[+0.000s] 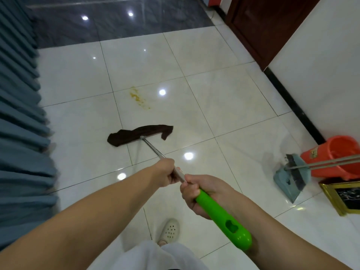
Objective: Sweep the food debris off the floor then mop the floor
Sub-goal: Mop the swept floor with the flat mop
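Observation:
A mop with a dark brown cloth head [136, 134] lies flat on the white tiled floor [224, 106], its metal shaft [153, 148] running back toward me. My left hand [164, 173] grips the shaft. Just behind it, my right hand [196, 191] grips the top of the bright green handle [224, 221]. A yellow-orange smear of food residue [138, 97] marks the tile a little beyond the mop head, apart from it.
At the right wall stand an orange bucket [331, 154] and a blue dustpan [290, 180] with a broom [296, 168] resting in it. A gold-framed picture [342, 197] lies nearby. Blue curtains [19, 114] line the left side. My shoe [169, 229] is below.

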A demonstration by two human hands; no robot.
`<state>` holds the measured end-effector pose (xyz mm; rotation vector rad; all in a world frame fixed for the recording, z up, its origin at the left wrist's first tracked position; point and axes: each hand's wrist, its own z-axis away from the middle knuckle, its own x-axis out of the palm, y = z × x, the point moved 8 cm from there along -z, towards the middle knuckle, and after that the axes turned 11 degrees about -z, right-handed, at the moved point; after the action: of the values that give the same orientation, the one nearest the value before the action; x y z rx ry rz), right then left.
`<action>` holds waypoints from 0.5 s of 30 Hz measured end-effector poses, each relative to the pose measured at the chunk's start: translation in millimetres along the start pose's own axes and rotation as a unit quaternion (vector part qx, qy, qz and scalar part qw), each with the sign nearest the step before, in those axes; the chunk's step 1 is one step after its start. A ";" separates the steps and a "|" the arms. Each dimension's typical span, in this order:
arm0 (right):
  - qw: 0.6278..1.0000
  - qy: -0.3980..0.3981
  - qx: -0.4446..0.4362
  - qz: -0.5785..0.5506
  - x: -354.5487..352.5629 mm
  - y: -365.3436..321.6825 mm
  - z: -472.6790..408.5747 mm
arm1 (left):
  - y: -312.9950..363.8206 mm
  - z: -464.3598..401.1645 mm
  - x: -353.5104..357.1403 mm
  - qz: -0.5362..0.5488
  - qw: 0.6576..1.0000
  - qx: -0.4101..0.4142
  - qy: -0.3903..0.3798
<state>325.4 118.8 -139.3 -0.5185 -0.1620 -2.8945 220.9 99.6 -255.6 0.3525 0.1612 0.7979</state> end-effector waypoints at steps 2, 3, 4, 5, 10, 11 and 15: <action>1.000 0.006 -0.011 0.005 -15.2 -8.6 15.0 | -0.1 10.9 25.2 0.006 1.000 0.000 -0.021; 1.000 0.011 -0.016 0.007 -22.0 -13.0 22.9 | 0.7 16.6 37.1 0.006 0.999 -0.001 -0.031; 1.000 0.016 -0.020 0.009 -28.4 -16.4 30.8 | 1.5 21.7 47.9 0.005 0.999 -0.002 -0.040; 0.999 0.022 -0.024 0.010 -34.2 -19.8 37.6 | 1.8 25.7 57.8 0.003 0.999 -0.004 -0.048; 0.998 0.049 -0.040 0.030 -53.3 -32.7 59.3 | 1.7 32.2 85.7 -0.007 0.998 -0.015 -0.065; 0.997 0.053 -0.041 0.038 -53.8 -35.0 60.5 | 3.0 31.8 86.5 -0.008 0.998 -0.015 -0.064; 0.995 0.060 -0.046 0.066 -41.4 -39.4 59.1 | 10.9 31.8 77.7 -0.006 0.998 -0.020 -0.054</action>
<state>374.8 172.7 -101.7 -0.3550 0.0221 -2.8032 275.9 154.9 -222.8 0.3557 0.0453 0.7676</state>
